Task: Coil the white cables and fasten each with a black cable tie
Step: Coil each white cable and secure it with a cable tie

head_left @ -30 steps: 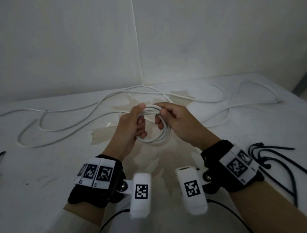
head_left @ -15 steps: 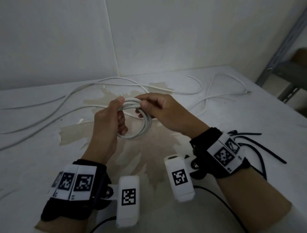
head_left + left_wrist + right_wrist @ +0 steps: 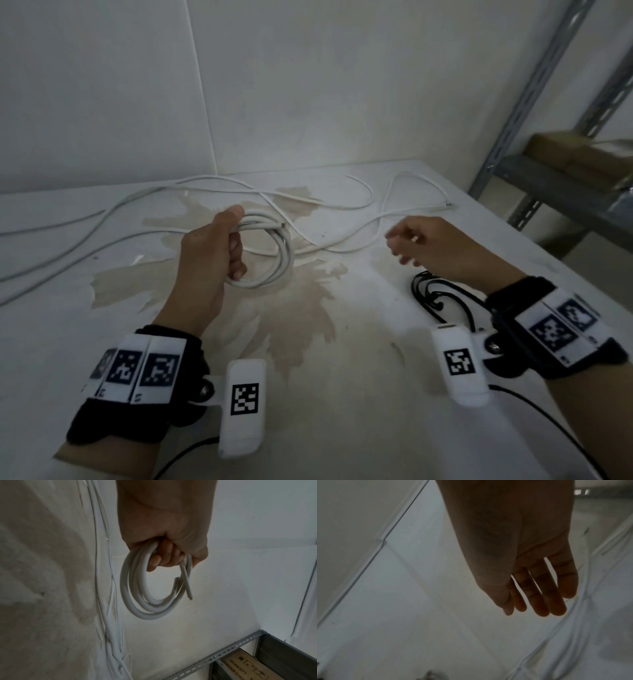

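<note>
Stained white tabletop, corner of a plain white room

Your left hand (image 3: pixel 209 253) is wrapped around the coiled white cable (image 3: pixel 274 253), held up off the table (image 3: pixel 342 394). Your right hand (image 3: pixel 435 246) hangs loose and empty over the black cable ties (image 3: pixel 431 298). Loose white cables (image 3: pixel 325 205) sprawl near the back wall (image 3: pixel 308 85); grey metal shelving (image 3: pixel 548 178) stands right.

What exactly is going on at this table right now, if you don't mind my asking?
A person is bundling white cables. Their left hand grips a coiled white cable above the stained table, with no tie on it yet. The right hand is open and empty, hovering just above the black cable ties lying on the table. More loose white cables lie uncoiled behind.
</note>
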